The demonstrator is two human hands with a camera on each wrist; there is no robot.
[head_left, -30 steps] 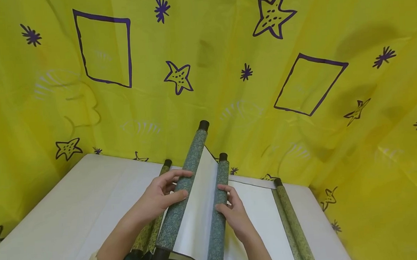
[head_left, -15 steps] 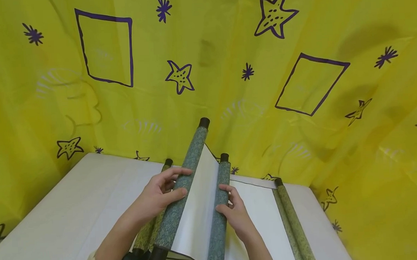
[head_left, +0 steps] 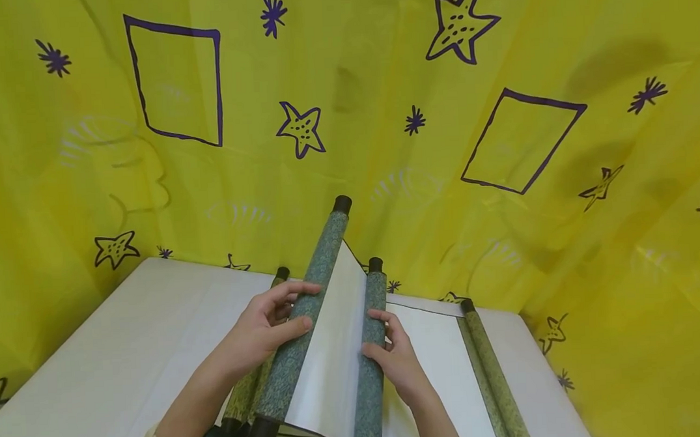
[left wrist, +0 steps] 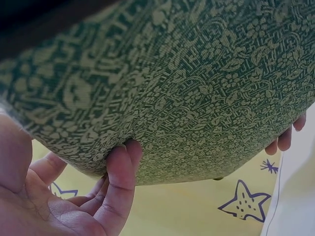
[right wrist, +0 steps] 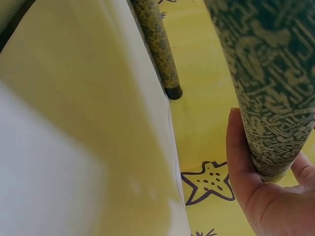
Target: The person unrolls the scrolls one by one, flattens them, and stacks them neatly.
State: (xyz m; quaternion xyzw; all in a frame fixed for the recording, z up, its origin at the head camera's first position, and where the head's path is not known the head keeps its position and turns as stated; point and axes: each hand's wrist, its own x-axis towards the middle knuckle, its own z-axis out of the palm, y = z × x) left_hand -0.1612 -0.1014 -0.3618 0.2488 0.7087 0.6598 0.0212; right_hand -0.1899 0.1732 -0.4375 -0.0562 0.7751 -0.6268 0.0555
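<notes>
My left hand [head_left: 261, 330] grips the thicker left roll [head_left: 328, 249] of a blue-green patterned hanging scroll, thumb on the near side. The slimmer right roll [head_left: 369, 393] is held between the thumb and fingers of my right hand [head_left: 402, 363]. White paper [head_left: 327, 369] stretches between the two rolls, and both have dark end knobs. The scroll is raised and tilted, with its left roll higher. In the left wrist view its patterned backing [left wrist: 197, 108] fills most of the picture. The right wrist view shows the right hand [right wrist: 275, 206] cupped around its roll.
Below lies a second scroll, spread on the white table [head_left: 108, 333]. Its olive patterned rods are at the right [head_left: 494, 368] and left [head_left: 240, 399], with white paper [head_left: 444, 351] between. Behind the table hangs a yellow curtain [head_left: 367, 81] with drawn stars and squares.
The left roll has shifted slightly left and up with my left hand. The lower end of the right roll has moved a little right, so slightly more white paper shows.
</notes>
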